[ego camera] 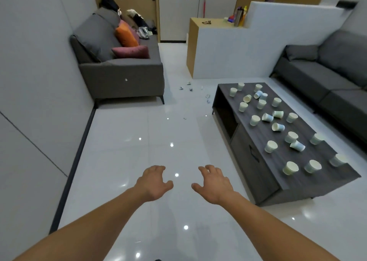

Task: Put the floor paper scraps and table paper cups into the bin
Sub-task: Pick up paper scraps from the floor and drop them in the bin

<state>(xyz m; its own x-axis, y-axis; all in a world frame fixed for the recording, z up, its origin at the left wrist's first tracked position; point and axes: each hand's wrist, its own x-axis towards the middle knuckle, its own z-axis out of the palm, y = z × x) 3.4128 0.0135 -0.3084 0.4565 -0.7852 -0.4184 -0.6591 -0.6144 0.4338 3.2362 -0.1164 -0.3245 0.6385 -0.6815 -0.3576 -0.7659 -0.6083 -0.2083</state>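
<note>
I looked down on a glossy white tiled floor (129,161) that caught small bright reflections of lights. A pale grey wall (35,82) ran along my left, edged at the bottom by a dark skirting (79,151). A grey sofa (123,76) stood against that wall, with an orange cushion (126,36) and a plum cushion (132,52) on it. To my right sat a low dark wood-grain coffee table (264,177), and beyond its far side a second grey sofa (327,76). A white stepped partition (238,48) with a wooden counter (195,40) stood further back, near a wooden door (139,2).
</note>
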